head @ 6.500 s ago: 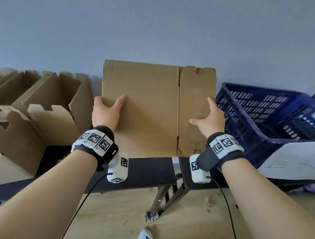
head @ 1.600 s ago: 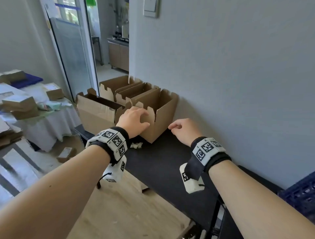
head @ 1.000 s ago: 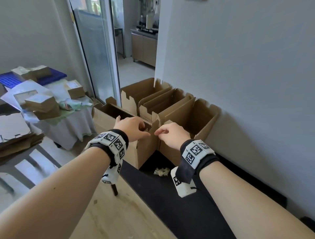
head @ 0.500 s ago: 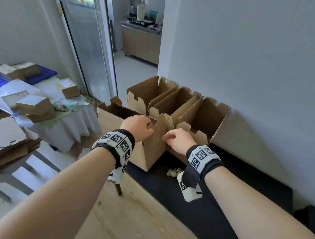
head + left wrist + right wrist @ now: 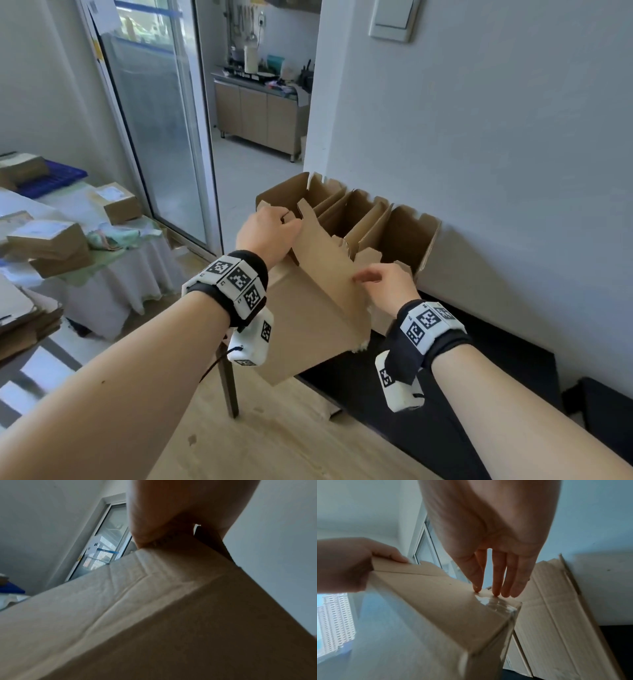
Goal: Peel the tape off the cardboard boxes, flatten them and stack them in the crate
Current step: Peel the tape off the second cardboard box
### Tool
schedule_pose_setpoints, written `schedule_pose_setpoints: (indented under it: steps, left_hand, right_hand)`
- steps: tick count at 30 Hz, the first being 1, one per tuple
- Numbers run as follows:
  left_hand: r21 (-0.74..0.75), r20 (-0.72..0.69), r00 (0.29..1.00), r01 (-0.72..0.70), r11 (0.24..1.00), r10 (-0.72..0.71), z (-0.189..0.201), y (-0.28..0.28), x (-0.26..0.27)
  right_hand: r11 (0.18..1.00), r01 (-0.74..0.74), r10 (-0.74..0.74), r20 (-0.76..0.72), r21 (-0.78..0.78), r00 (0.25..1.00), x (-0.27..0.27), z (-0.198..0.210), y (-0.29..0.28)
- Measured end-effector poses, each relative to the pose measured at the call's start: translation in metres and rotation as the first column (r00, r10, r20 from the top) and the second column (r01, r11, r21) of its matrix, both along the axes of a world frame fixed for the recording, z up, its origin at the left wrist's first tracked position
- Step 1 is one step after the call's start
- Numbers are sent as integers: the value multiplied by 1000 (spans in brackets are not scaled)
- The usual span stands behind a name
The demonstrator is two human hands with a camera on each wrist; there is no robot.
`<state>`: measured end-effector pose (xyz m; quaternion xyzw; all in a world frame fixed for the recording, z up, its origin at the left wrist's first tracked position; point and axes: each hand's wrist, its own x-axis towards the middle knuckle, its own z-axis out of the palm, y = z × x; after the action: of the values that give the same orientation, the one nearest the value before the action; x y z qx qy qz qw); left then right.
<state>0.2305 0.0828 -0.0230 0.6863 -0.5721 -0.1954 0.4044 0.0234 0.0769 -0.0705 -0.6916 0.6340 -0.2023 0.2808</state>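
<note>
An open-topped brown cardboard box hangs tilted above the front edge of the black table. My left hand grips its top rim, fingers curled over the edge; the left wrist view shows that hand on the box's corner. My right hand has straight fingers whose tips touch the box's side edge. In the right wrist view those fingertips rest just above a strip of clear tape wrapped over the box's corner. The crate is out of view.
Three more open boxes stand in a row against the wall behind the held one. To the left are a cloth-covered table with small boxes, a pile of flat cardboard and a glass door.
The box has come up off the table and tipped toward me in my left hand. My right hand has moved from its top rim to the taped side edge.
</note>
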Motion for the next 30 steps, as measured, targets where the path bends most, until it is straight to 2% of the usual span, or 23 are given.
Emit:
schedule_pose_setpoints:
  steps: [4,10,14,19,22,26,30]
  left_hand:
    - [20,-194,980,49,999,-44,-1,5,-8]
    - [8,-321,936,158,987,-147,2,9,-44]
    - [-4,-398,890,241,971,-222,3,13,-76]
    - [-9,-465,825,358,934,-320,2,15,-125]
    - [2,-498,787,421,907,-364,0,16,-156]
    - [67,-542,738,515,855,-402,-7,12,-194]
    - [186,-509,746,583,791,-429,-20,-2,-226]
  right_hand:
    - [990,89,-89,9,-112,996,-19,11,18]
    - [962,220,-227,-25,-162,974,-54,20,51]
    - [899,384,-397,-22,-209,918,-86,23,70]
    - [826,547,-561,-97,-138,822,-134,35,96]
    - [792,603,-609,-57,-91,791,-160,39,106]
    - [735,663,-671,-15,-140,741,-192,39,110]
    - [699,699,-709,-20,-152,705,-226,36,109]
